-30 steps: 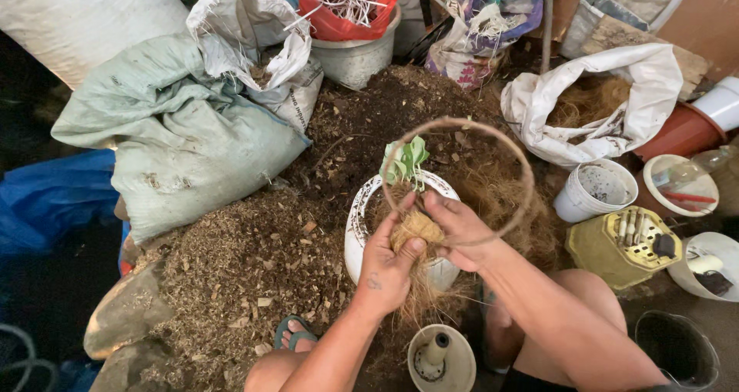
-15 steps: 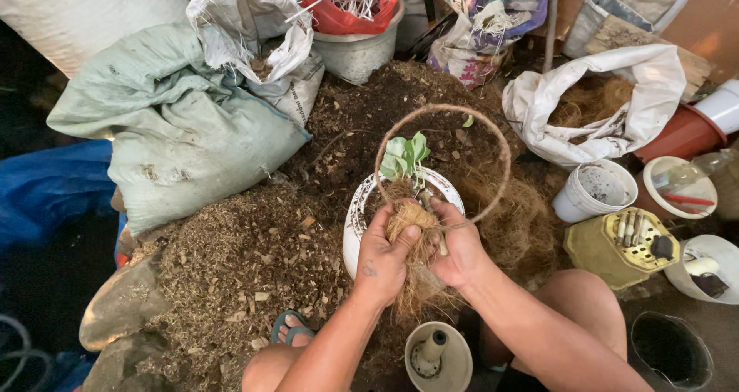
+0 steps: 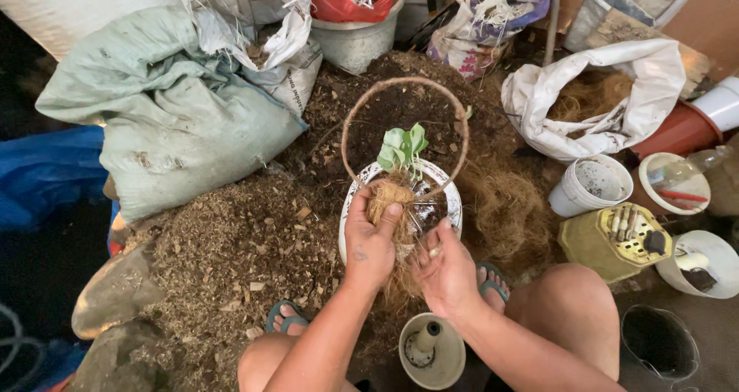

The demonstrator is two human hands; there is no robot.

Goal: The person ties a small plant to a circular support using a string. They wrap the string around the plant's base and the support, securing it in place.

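Landmark: white bowl (image 3: 449,199).

Nearest, below bowl: small pot (image 3: 431,353) between knees.

Left hand (image 3: 371,242) at bowl's near rim, fingers clamped on fibre ball (image 3: 387,197).

Right hand (image 3: 444,270) just right of it, fingers curled around fibre strands (image 3: 400,278).

Seedling (image 3: 402,147) upright over bowl's middle.

Wire hoop (image 3: 403,122) arches over bowl's far side.

Beyond bowl: soil heap (image 3: 400,92).

Upper left: green sack (image 3: 169,115).

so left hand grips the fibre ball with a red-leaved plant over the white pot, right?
Not quite: the plant has green leaves, not red. The head view shows the left hand gripping the fibre ball over the white pot, with the right hand beside it.
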